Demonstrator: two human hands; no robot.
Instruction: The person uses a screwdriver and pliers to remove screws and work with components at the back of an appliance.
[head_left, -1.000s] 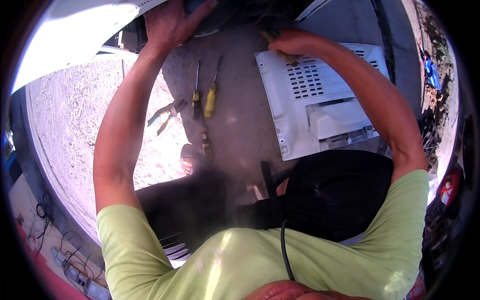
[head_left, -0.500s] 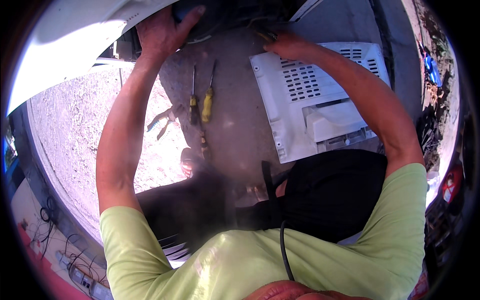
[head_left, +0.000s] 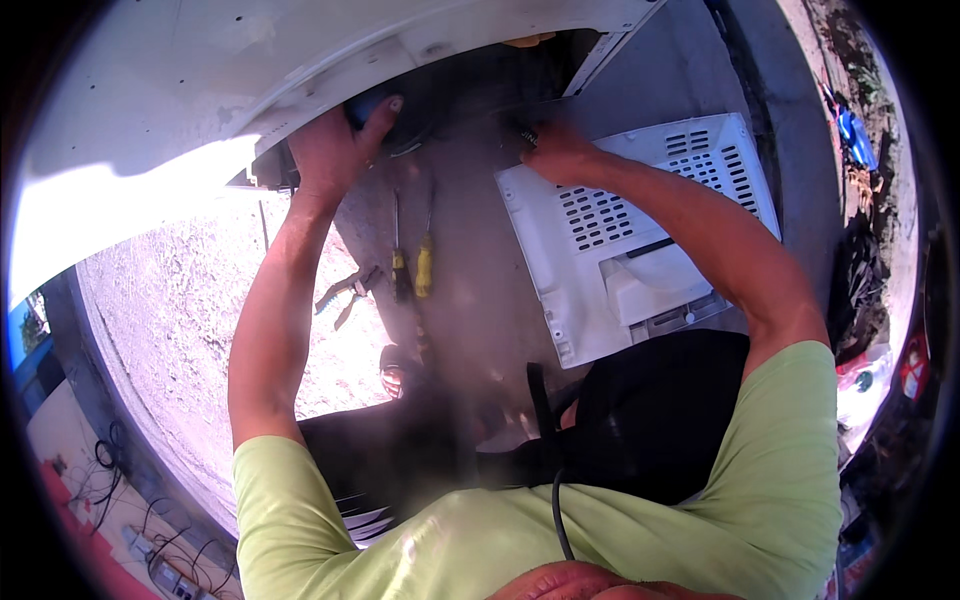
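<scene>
My left hand (head_left: 335,150) reaches under the large white appliance casing (head_left: 330,70), thumb stretched out beside a dark bluish part (head_left: 366,106). Its other fingers are mostly hidden in shadow. Farther right, at the mouth of the dark opening, my right hand (head_left: 560,152) is closed around a dark-handled tool (head_left: 528,136) whose working end is lost in the dark. Below that hand lies a white slotted panel (head_left: 550,270), partly covered by my right forearm. Two yellow-and-black screwdrivers (head_left: 424,268) rest on the floor between my arms, shafts pointing away from me.
Pliers (head_left: 347,295) lie on the sunlit concrete at left. My dark-clothed legs are folded close to the panel. Cables and a power strip (head_left: 175,580) sit at the lower left. A blue object (head_left: 857,138) and assorted clutter line the right edge.
The view has tilted, so more of the white casing shows and the floor tools and panel appear lower. Both hands stay at nearly the same places by the opening.
</scene>
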